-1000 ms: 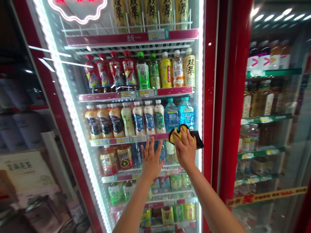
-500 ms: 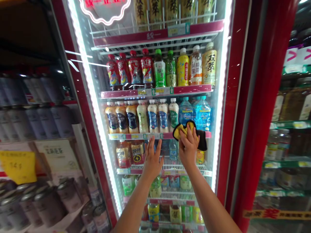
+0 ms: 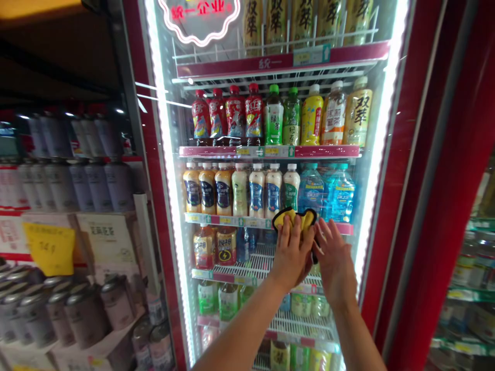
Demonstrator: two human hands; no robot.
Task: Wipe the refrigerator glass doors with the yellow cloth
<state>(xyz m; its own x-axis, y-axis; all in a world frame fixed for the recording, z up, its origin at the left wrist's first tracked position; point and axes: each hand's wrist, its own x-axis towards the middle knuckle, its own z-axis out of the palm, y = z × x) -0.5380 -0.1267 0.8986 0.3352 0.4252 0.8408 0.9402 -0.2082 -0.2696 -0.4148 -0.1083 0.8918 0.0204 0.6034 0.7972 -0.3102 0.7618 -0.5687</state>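
The cloth (image 3: 307,220) shifts from our right hand (image 3: 337,260) to our left hand (image 3: 293,253), whose bent fingers hold it crosswise, left of the straight-fingered, apparently unloaded right.

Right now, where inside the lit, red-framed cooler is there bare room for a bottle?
Bare white wire rack shows between the dark-labelled amber bottle and the left forearm; one shelf lower, more bare wire shows between both forearms. Crowded: the row of white-capped bottles and blue bottles above.
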